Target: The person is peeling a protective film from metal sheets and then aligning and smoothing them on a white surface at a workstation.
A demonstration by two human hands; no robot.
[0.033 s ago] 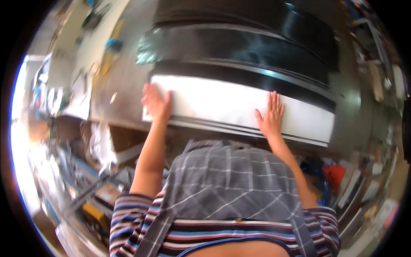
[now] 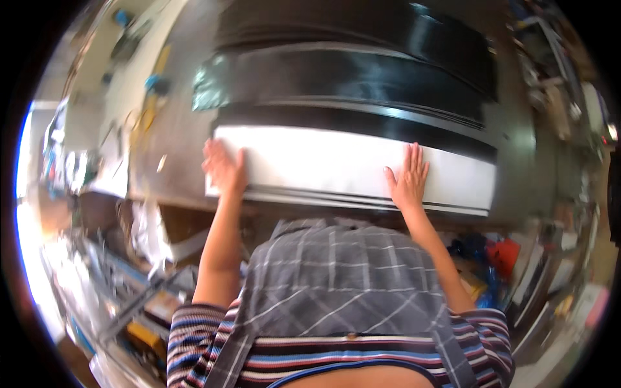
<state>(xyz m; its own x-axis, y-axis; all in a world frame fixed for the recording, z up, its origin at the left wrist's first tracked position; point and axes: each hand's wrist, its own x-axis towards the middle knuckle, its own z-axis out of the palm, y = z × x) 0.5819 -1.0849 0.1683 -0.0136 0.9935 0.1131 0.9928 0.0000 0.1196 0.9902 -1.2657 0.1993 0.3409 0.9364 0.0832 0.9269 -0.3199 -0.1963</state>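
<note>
A long white strip [image 2: 310, 157] with thin dark lines along its near edge lies flat near the table's front edge. My left hand [image 2: 224, 167] rests on the strip's left end, fingers spread and pointing away from me. Toward the strip's right part, my right hand [image 2: 409, 178] lies flat with its fingers stretched out and thumb apart. Neither hand grips anything. Against the strip's far edge runs a black band [image 2: 291, 121]. Beyond it is a glossy dark strip in clear plastic [image 2: 310, 72].
More dark sheeting [image 2: 336, 24] covers the back of the table [image 2: 178, 139]. Yellow-handled scissors [image 2: 145, 118] and a small blue object [image 2: 152, 82] lie at the left. Below the table edge are a white plastic bag [image 2: 147, 226] and, at the right, a red item [image 2: 502, 255].
The whole view has shifted slightly, so the table and strip sit a little lower and farther left. Both hands keep flat on the white strip.
</note>
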